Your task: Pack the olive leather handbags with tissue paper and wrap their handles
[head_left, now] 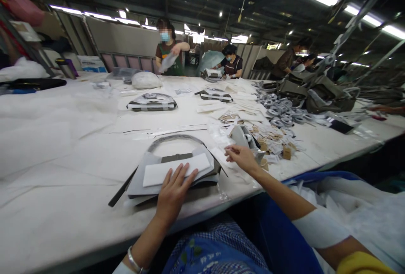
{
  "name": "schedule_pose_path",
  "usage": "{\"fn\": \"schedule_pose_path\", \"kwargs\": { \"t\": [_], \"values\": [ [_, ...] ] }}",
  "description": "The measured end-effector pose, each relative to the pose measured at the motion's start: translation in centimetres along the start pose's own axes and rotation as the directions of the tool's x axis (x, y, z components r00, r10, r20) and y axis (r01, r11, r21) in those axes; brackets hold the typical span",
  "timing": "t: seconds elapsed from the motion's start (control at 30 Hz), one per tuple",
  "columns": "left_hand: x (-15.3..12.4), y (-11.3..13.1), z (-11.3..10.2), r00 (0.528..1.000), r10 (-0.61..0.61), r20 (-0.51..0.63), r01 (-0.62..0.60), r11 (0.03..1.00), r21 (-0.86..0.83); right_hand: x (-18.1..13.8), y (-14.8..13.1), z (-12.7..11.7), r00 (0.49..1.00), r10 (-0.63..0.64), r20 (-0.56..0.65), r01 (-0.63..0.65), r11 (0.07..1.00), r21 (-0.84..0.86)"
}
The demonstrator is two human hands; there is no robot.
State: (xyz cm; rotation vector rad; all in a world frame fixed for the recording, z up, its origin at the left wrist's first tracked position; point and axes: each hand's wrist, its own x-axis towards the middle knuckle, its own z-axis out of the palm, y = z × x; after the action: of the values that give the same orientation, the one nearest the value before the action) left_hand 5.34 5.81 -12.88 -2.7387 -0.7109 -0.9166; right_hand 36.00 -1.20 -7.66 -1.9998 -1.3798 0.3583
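Note:
A grey handbag (136, 183) lies in front of me, its looped handle (177, 137) wrapped in clear film. Across its front rests a white padded strip (196, 164). My left hand (177, 187) lies flat on this strip, fingers stretched out. To the right of the bag, my right hand (240, 157) hovers with its fingers bent and the tips pinched together. Whatever is between those fingertips is too small to make out. Just behind that hand stands a grey object that looks like a tape dispenser (240, 135).
Cardboard tags (286, 152) lie heaped at the right, before a pile of wrapped grey rings (278, 107). Further back are more handbags (152, 103). White sheets (57, 126) cover the left side. A blue bin (284, 231) stands at my right. Co-workers (172, 50) stand across the table.

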Motion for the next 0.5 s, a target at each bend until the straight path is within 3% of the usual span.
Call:
{"fn": "schedule_pose_path", "kwargs": {
  "t": [0.1, 0.23, 0.33, 0.43, 0.5],
  "values": [
    [0.9, -0.5, -1.0, 0.996, -0.087, -0.016, 0.086, 0.996, -0.029, -1.3, -0.9, 2.6, 0.991, 0.013, 0.133, -0.030, 0.991, 0.129],
    [1.6, -1.2, -1.7, 0.984, -0.155, -0.087, 0.150, 0.987, -0.064, -4.3, -0.9, 4.5, 0.968, 0.025, 0.251, -0.060, 0.989, 0.134],
    [1.9, -1.4, -1.8, 0.981, -0.169, -0.090, 0.161, 0.983, -0.084, -5.4, -0.9, 4.0, 0.987, -0.002, 0.163, 0.005, 1.000, -0.015],
    [2.0, -1.4, -1.7, 0.979, -0.182, -0.091, 0.173, 0.980, -0.101, -4.9, -1.0, 4.1, 0.979, -0.193, 0.065, 0.204, 0.940, -0.274],
    [2.0, -1.4, -1.6, 0.976, -0.192, -0.102, 0.181, 0.977, -0.110, -4.1, -1.0, 5.4, 0.953, -0.286, 0.105, 0.304, 0.883, -0.358]
  ]
}}
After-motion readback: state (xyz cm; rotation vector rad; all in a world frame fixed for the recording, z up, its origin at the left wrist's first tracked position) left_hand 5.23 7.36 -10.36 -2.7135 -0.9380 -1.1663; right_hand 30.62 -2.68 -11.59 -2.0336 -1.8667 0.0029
